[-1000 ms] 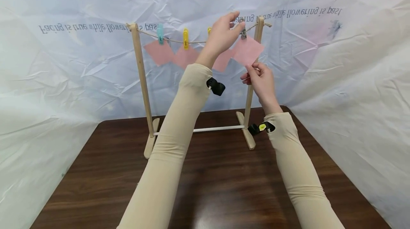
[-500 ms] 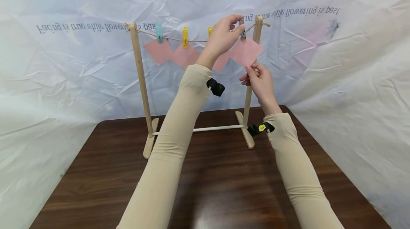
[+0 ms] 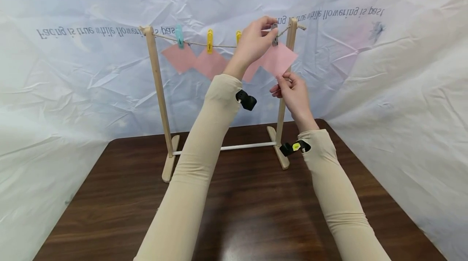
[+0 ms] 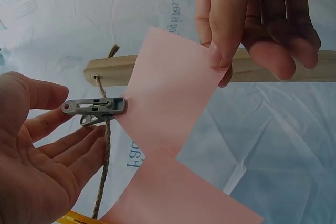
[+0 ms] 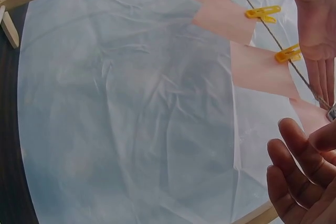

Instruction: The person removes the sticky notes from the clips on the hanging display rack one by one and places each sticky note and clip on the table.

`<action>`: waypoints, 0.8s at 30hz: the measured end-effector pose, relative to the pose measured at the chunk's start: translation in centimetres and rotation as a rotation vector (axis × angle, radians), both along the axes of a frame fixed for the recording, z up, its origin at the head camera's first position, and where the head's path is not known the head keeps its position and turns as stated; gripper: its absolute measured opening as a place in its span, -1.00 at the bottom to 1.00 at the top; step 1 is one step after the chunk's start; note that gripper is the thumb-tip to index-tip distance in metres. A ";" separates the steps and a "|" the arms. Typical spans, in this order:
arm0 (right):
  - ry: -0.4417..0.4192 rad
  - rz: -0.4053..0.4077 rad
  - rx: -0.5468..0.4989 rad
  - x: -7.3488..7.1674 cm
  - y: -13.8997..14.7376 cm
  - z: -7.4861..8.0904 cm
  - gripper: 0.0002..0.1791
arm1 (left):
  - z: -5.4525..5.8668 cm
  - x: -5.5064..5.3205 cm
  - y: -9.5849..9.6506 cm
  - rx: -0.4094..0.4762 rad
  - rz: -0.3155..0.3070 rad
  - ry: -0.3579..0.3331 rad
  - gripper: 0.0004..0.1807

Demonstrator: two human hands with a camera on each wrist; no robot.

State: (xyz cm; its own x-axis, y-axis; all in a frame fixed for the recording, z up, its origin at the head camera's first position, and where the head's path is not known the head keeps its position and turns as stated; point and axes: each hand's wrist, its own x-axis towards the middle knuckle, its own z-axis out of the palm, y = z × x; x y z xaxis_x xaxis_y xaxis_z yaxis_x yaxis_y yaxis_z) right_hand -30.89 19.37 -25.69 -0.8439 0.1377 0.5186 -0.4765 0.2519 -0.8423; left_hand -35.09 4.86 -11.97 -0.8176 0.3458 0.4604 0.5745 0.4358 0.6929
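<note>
My left hand reaches up to a grey clothespin, thumb and index finger at its handle end. The clothespin sits across a twine line, and its jaws meet the corner of a pink paper square. My right hand pinches the opposite, lower corner of that square between thumb and index finger. To the left along the line, a blue clothespin and two yellow clothespins hold more pink squares, which overlap at their edges. My left hand and wrist partly cover the third square in the head view.
The twine runs between two wooden posts with flat feet on a dark wooden table. A white rod joins the posts low down. Behind hangs a wrinkled pale cloth with printed lettering.
The fingers of my left hand have drawn in onto the grey clothespin's end. My right hand stays at the lower corner of the paper. The whole view has shifted slightly.
</note>
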 end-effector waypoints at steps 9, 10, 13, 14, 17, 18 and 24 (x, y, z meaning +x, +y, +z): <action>-0.007 0.000 0.018 0.2 -0.1 0.3 -0.65 | 0.3 0.0 0.2 -0.001 0.015 -0.004 -0.58; -0.010 -0.002 0.022 0.2 0.0 0.3 -0.65 | 0.2 0.0 0.4 0.003 0.015 -0.007 -0.57; -0.011 -0.010 0.032 0.3 0.3 0.3 -0.66 | 0.2 0.0 0.7 0.013 0.016 -0.022 -0.52; -0.013 -0.011 0.034 0.3 0.4 0.3 -0.66 | 0.2 0.0 0.8 0.016 0.018 -0.024 -0.50; -0.010 -0.019 0.045 0.4 0.6 0.4 -0.65 | 0.3 -0.1 0.8 0.028 0.023 -0.033 -0.46; -0.009 -0.020 0.048 0.4 0.6 0.5 -0.65 | 0.4 -0.1 0.7 0.031 0.026 -0.032 -0.46; -0.004 -0.016 0.069 0.5 0.5 0.8 -0.69 | 0.3 -0.2 0.6 0.039 0.036 -0.019 -0.47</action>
